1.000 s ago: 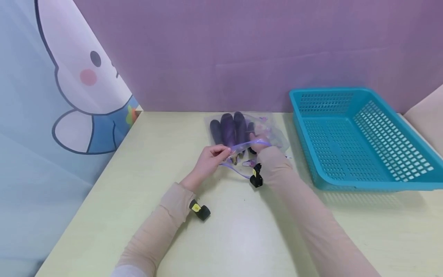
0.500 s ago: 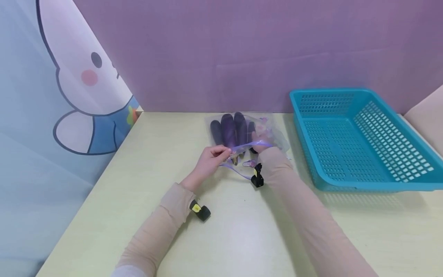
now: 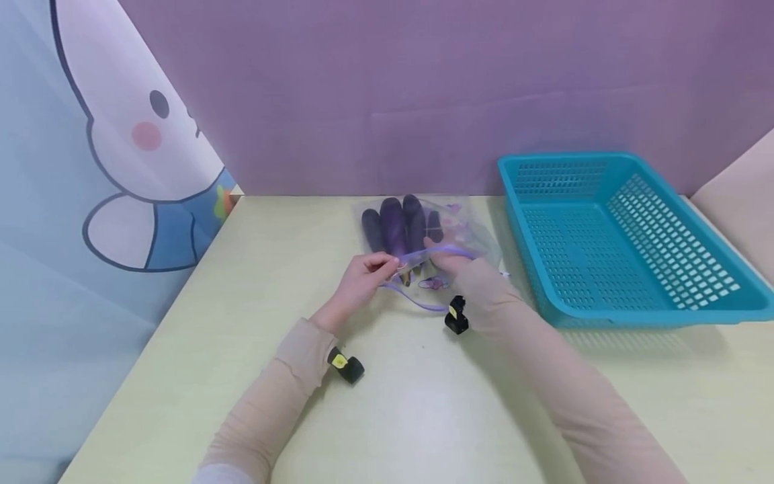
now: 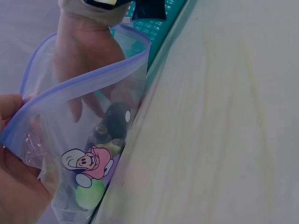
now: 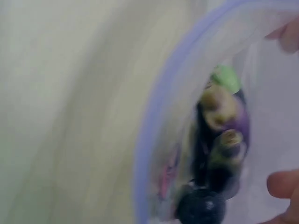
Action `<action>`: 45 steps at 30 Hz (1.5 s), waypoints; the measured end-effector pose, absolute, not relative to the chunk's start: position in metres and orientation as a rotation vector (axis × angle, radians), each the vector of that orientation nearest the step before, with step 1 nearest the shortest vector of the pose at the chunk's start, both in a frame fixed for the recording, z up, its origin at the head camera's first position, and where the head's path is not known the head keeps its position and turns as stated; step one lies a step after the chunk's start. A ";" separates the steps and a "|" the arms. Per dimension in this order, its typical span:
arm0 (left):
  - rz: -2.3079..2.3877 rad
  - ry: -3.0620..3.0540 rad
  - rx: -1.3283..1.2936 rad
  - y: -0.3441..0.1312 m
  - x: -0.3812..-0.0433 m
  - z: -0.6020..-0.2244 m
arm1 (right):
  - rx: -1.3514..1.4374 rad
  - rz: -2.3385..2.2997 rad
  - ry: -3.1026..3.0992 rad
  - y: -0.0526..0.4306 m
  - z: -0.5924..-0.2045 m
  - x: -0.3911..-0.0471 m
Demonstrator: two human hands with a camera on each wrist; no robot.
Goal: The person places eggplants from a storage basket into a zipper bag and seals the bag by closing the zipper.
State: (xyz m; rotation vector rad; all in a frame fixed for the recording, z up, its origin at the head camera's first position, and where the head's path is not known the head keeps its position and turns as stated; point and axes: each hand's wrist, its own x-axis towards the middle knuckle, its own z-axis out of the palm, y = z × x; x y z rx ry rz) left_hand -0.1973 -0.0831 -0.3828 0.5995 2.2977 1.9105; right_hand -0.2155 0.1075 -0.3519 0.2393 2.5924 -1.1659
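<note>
A clear zip bag (image 3: 479, 232) with a purple rim and cartoon prints lies at the table's far side, its mouth held apart toward me. Inside, several dark purple eggplants (image 3: 394, 225) lie side by side, stem ends toward the mouth. My left hand (image 3: 358, 281) pinches the left side of the rim between thumb and fingers. Through the mouth reaches my right hand (image 4: 86, 51), its fingers extended and spread within the bag beside the rightmost eggplant (image 3: 435, 225). No eggplant is in its grasp; bag film partly veils it in the left wrist view.
A teal plastic basket (image 3: 565, 312) with perforated walls stands on the table (image 3: 375, 423) right of the bag. Behind the table hangs a purple cloth (image 3: 423, 101); a blue curtain (image 3: 42, 302) with a cartoon figure hangs on the left.
My right hand has drawn back slightly toward me and to the right, staying inside the bag. My left hand keeps its pinch on the rim. The head view has shifted a little.
</note>
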 end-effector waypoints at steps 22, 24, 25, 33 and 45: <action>1.875 2.353 0.634 -0.092 -0.198 -0.383 | -0.502 -0.831 2.627 0.138 -0.318 -0.142; 1.858 2.354 0.639 -0.092 -0.198 -0.383 | -0.511 -0.919 2.588 0.144 -0.314 -0.138; 1.846 2.357 0.634 -0.093 -0.199 -0.383 | -0.514 -0.957 2.575 0.147 -0.312 -0.136; 1.770 2.388 0.605 -0.100 -0.202 -0.380 | -0.512 -1.044 2.676 0.154 -0.305 -0.123; 1.731 2.448 0.609 -0.106 -0.209 -0.375 | -0.548 -1.068 2.830 0.154 -0.303 -0.119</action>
